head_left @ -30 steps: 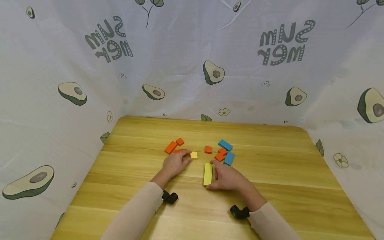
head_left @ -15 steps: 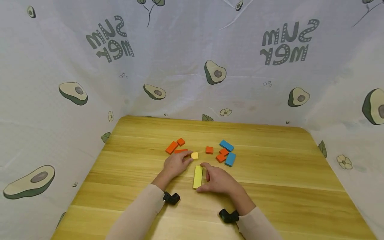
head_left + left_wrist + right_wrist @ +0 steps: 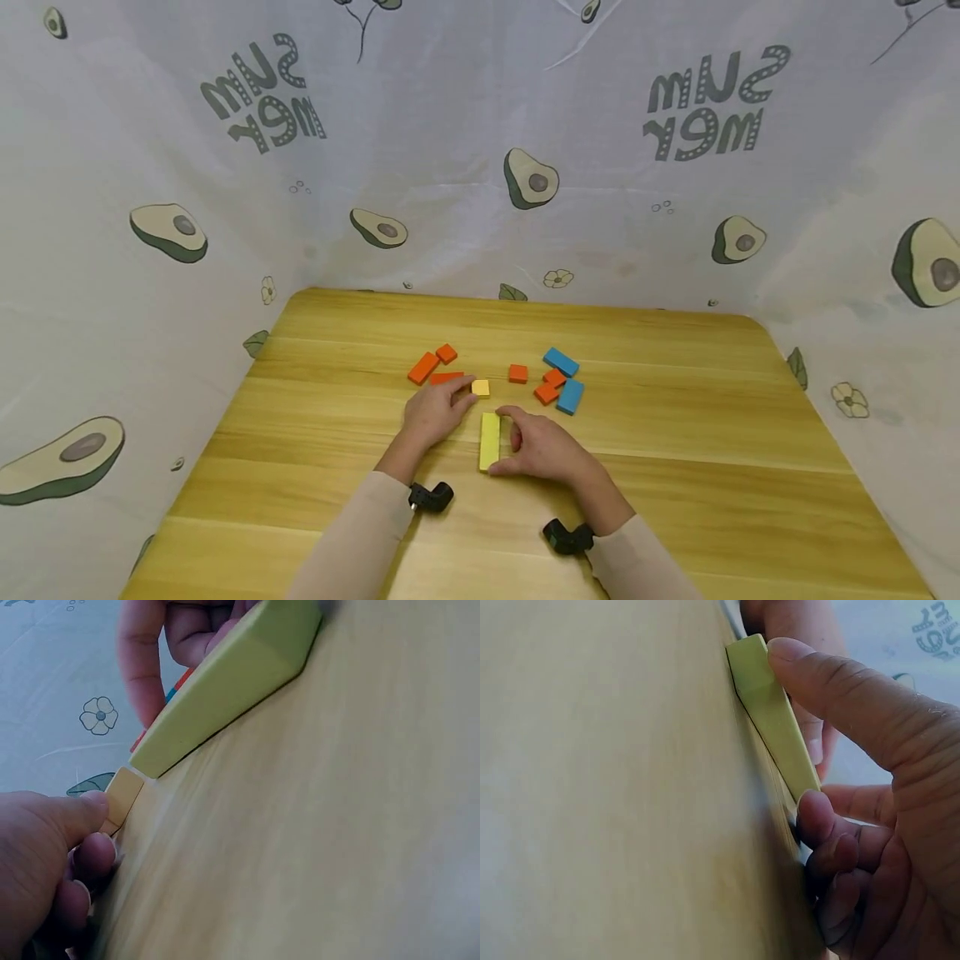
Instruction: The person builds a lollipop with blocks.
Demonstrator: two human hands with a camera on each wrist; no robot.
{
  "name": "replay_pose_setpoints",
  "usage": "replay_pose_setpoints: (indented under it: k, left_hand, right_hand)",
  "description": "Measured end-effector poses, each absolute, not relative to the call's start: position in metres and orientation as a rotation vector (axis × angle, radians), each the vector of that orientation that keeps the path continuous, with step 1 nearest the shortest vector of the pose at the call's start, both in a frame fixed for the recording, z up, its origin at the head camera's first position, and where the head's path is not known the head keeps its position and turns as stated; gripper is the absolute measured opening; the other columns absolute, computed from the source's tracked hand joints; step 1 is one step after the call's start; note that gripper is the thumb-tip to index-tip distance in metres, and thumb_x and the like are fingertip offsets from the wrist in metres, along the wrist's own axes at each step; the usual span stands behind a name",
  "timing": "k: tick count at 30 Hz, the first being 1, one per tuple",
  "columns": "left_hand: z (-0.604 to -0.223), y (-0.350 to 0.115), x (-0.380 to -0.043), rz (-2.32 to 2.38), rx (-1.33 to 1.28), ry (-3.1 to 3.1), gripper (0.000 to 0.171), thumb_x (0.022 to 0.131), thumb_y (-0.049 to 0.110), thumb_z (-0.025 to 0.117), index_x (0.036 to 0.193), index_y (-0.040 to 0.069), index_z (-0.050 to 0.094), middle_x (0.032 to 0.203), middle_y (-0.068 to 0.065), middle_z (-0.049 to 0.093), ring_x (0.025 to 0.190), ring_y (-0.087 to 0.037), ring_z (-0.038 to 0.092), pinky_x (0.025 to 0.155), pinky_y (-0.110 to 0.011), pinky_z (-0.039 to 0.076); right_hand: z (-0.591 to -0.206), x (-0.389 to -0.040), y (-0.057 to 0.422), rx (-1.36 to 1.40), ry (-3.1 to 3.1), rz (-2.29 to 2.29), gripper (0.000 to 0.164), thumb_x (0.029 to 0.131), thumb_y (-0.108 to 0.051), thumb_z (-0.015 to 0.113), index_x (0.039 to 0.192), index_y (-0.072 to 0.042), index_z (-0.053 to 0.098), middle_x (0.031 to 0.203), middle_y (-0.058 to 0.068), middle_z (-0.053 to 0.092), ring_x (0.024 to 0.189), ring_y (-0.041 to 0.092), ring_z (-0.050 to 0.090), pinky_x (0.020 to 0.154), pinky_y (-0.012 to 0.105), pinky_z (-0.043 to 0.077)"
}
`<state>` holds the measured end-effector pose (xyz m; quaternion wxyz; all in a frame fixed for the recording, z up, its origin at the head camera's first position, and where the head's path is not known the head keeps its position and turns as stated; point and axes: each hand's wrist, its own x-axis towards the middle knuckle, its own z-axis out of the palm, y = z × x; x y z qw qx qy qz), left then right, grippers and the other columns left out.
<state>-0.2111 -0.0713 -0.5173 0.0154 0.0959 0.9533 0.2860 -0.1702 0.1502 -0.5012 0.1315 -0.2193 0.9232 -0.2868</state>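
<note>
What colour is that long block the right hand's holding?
Yellow: the long block in the right hand shows best in the head view.

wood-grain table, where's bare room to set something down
Bare: right of the right hand, left of the beige left sleeve. Crowded: between that hand and the left hand, with long yellow rectangular block and small yellow square block.
</note>
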Motion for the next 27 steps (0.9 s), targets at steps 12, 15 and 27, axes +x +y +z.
replay_pose_setpoints:
  k: [12, 15, 27]
  left_hand:
    - [-0.513, -0.068, -0.208, 0.923, 0.311, 2.941, 0.036, 0.101, 0.044, 0.062, 0.134, 0.033, 0.068, 0.112, 0.001, 0.078, 0.076, -0.017, 0.063, 0.062, -0.031, 0.043]
    - [-0.512, -0.068, -0.206, 0.900, 0.346, 2.921, 0.035, 0.101, 0.045, 0.061, 0.134, 0.035, 0.068, 0.086, 0.001, 0.074, 0.064, -0.013, 0.052, 0.059, -0.029, 0.038]
    - [-0.510, -0.061, -0.204, 0.946, 0.359, 2.865, 0.032, 0.102, 0.047, 0.059, 0.129, 0.035, 0.071, 0.121, 0.001, 0.076, 0.083, -0.015, 0.065, 0.064, -0.030, 0.042]
  right_hand:
    - [-0.500, -0.170, 0.149, -0.543, 2.675, -0.913, 0.076, 0.079, -0.050, 0.086, 0.135, -0.008, 0.055, 0.075, -0.008, 0.057, 0.062, 0.008, 0.051, 0.058, 0.024, 0.041]
    - [-0.500, -0.170, 0.149, -0.520, 2.671, -0.927, 0.076, 0.078, -0.048, 0.087, 0.133, -0.008, 0.055, 0.076, -0.007, 0.057, 0.063, 0.008, 0.051, 0.058, 0.024, 0.041]
    - [-0.498, -0.168, 0.149, -0.488, 2.664, -0.964, 0.067, 0.076, -0.046, 0.089, 0.121, -0.010, 0.055, 0.076, -0.004, 0.055, 0.062, 0.010, 0.048, 0.057, 0.023, 0.038]
